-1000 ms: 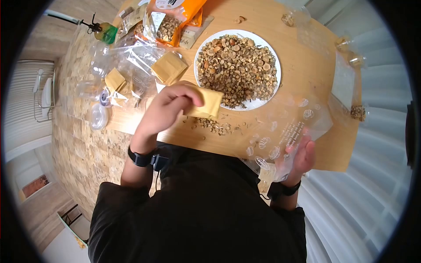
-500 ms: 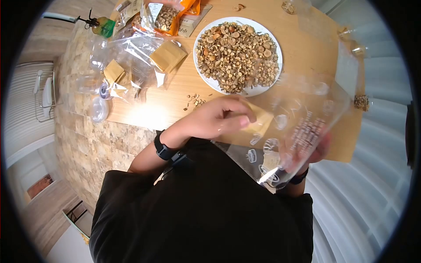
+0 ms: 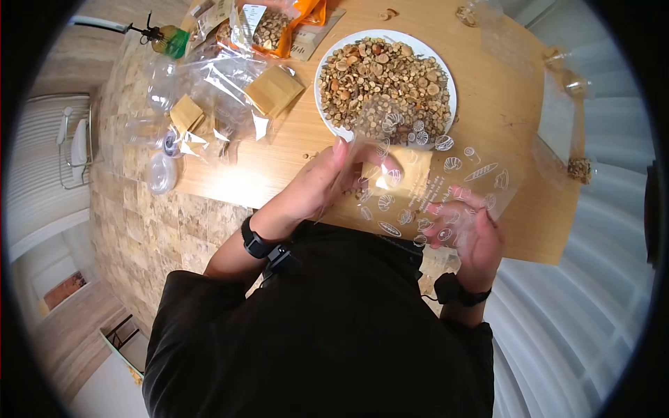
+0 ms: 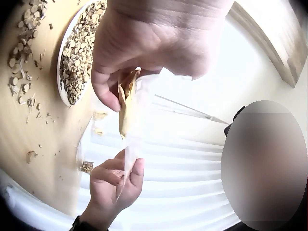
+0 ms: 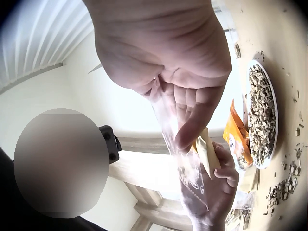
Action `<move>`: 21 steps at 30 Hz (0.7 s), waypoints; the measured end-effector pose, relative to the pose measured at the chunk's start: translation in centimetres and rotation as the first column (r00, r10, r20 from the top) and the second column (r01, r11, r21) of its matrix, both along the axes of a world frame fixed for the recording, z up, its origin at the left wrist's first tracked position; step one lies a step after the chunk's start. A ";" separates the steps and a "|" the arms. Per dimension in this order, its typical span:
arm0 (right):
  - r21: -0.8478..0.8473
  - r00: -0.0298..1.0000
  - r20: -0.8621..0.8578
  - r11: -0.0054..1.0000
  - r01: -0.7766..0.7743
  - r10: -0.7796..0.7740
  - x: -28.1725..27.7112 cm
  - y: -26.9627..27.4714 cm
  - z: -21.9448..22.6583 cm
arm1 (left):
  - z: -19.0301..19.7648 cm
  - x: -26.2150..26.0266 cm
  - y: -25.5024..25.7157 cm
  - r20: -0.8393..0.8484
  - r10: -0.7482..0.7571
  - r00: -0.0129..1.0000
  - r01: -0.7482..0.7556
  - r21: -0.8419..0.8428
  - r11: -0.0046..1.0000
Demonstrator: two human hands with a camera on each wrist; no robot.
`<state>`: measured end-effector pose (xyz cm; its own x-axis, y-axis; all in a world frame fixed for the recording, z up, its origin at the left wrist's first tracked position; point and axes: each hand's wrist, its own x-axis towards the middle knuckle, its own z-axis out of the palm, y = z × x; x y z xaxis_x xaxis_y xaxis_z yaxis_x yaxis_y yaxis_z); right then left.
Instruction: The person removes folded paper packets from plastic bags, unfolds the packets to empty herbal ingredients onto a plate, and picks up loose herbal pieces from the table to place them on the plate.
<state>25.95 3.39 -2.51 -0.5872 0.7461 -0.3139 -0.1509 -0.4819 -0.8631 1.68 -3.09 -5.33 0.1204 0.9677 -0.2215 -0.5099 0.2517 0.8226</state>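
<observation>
A yellowish paper packet [image 3: 404, 173] lies against or in a clear printed plastic bag [image 3: 481, 164] in the head view. The left hand [image 3: 317, 182] grips the packet and the bag's near edge, thumb on the bag; the left wrist view shows its fingers curled round the packet [image 4: 126, 103]. At the bag's other side the right hand [image 3: 474, 240] pinches the film between thumb and fingers, also visible in the right wrist view, where the hand [image 5: 168, 62] has the film at its thumb. Whether the packet is fully inside the bag, I cannot tell.
A white plate [image 3: 318, 104] heaped with dried slices stands beyond the hands. Two more packets [image 3: 273, 91] rest on clear bags at the left, near an orange bag [image 3: 284, 46], clear plastic lids [image 3: 162, 174] and a spray bottle [image 3: 169, 42]. Small jars line the right edge.
The left hand has carried the packet rightward to the bag. The bag has been raised and spread between both hands, and the right hand has turned its fingers inward.
</observation>
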 end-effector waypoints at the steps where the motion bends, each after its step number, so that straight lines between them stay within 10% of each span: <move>1: 0.035 1.000 0.010 0.999 -0.016 0.016 -0.1 0.0 -0.1 | -0.3 0.0 0.0 0.000 0.001 1.000 -0.001 -0.001 1.000; 17: 0.095 0.945 0.012 0.941 -0.326 0.326 0.6 0.4 -0.1 | -1.0 -0.4 0.6 -0.446 0.324 0.834 -0.271 0.180 0.946; 20: 0.449 0.953 0.197 0.843 -0.296 0.230 0.2 2.1 -0.3 | -0.3 -0.7 0.5 -0.584 0.399 0.707 -0.255 0.315 0.914; 21: 0.591 0.962 0.271 0.792 -0.153 -0.017 -0.5 2.2 0.0 | -0.1 -0.8 0.5 -0.638 0.401 0.657 -0.217 0.350 0.911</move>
